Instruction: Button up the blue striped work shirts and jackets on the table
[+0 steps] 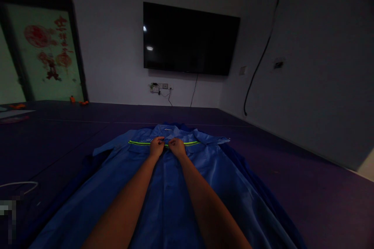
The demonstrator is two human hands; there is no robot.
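Observation:
A blue work jacket [204,179] with a yellow-green reflective stripe [137,142] across the chest lies flat, front up, on a dark purple surface [292,171], collar away from me. Both my arms reach out over it. My left hand [157,146] and my right hand [177,147] sit side by side at the middle of the chest, just below the collar, fingers curled and pinching the fabric along the front placket at the stripe. What lies between the fingertips is too small to make out.
A dark wall-mounted television [189,39] hangs ahead, with a power strip [159,86] and cables below it. A white cable [20,184] lies at the left. A glass door with red decorations [46,46] stands at the far left. A darker blue garment [248,167] lies under the jacket.

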